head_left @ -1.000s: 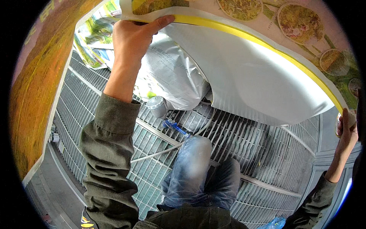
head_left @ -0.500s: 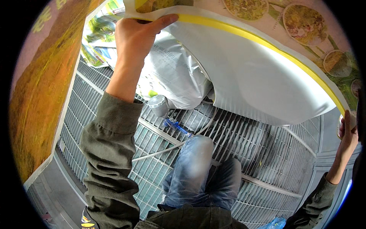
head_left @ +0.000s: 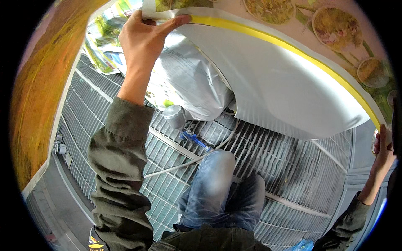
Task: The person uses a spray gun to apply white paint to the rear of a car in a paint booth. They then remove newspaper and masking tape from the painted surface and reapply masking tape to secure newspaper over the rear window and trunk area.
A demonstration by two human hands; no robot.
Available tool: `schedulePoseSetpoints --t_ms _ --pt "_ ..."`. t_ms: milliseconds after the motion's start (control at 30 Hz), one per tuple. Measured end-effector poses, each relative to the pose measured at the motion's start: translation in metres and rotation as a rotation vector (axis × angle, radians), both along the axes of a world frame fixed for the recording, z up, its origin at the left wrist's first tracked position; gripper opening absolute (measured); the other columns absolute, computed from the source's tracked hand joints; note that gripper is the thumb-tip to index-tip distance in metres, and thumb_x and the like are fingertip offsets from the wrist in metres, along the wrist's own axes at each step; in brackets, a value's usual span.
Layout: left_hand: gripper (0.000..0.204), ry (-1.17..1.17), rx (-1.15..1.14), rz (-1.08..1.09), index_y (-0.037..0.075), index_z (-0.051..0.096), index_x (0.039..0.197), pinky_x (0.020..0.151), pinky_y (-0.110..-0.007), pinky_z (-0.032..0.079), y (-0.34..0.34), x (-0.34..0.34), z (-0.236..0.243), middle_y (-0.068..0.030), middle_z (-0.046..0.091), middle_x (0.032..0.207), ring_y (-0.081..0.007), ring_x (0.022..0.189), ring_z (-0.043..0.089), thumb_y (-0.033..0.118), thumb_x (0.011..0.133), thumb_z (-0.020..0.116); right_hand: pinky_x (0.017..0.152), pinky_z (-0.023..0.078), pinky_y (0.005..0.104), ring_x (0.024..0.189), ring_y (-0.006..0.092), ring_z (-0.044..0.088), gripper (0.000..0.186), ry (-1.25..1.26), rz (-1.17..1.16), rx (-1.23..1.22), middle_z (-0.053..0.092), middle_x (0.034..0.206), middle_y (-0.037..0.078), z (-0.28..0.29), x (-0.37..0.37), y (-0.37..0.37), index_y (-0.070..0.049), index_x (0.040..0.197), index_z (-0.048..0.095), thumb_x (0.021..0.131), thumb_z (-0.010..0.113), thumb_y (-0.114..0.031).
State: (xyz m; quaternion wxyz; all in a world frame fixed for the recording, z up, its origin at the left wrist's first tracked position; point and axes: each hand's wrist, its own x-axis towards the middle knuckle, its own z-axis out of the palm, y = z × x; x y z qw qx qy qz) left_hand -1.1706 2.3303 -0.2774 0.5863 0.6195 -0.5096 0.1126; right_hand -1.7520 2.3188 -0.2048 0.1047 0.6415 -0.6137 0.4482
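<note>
A white curved panel (head_left: 284, 88) stands ahead of me, with yellow tape (head_left: 268, 35) running along its upper edge. The tape borders a printed masking sheet (head_left: 305, 25) with round food pictures. My left hand (head_left: 144, 42) grips the sheet's edge at the upper left, its thumb stretched along the tape; its other fingers are partly hidden. Far to the right, my right hand (head_left: 383, 148) closes on the lower end of the yellow tape. A small pale round object shows beside its fingers, too little of it to name.
Below lies a metal grating floor (head_left: 276, 167). On it, left of my knees, is a blue spray gun (head_left: 193, 139) with a grey cup (head_left: 174, 116) and a hose (head_left: 176, 167). Shiny printed plastic (head_left: 188, 79) bulges behind. An orange printed sheet (head_left: 46, 108) hangs at left.
My left hand has shifted slightly left, its thumb still on the tape. The orange sheet has swung a little left, showing a metal fitting by the floor's edge. The right hand is nearly still.
</note>
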Motion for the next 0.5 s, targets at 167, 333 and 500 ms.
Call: schedulePoseSetpoints --t_ms 167,333,500 --pt "0.057 -0.028 -0.017 0.213 0.005 0.055 0.094 0.056 -0.018 0.045 0.009 0.037 0.000 0.0057 0.048 0.073 -0.0034 0.060 0.047 0.044 0.068 0.089 0.046 0.028 0.0167 0.049 0.0007 0.043 0.031 -0.038 0.053 0.031 0.053 0.060 -0.005 0.002 0.005 0.000 -0.010 0.079 0.066 0.088 0.073 -0.039" --pt "0.030 -0.181 0.054 0.014 0.007 0.062 0.078 0.051 -0.017 0.035 0.040 -0.029 0.028 0.0064 0.055 0.067 -0.0003 0.057 0.043 0.030 0.081 0.081 0.045 0.027 0.0180 0.050 0.0007 0.042 0.030 -0.034 0.003 0.023 0.052 0.061 -0.005 0.005 0.003 0.005 -0.007 0.083 0.066 0.090 0.071 -0.036" --pt "0.021 -0.198 0.029 -0.727 0.005 0.062 0.083 0.053 -0.019 0.038 0.065 -0.084 0.098 0.0005 0.060 0.073 -0.0040 0.060 0.050 0.022 0.089 0.072 0.045 0.027 0.0187 0.050 0.0008 0.041 0.031 -0.015 0.117 0.063 0.051 0.061 -0.004 0.013 0.023 -0.009 -0.007 0.083 0.064 0.091 0.070 -0.036"
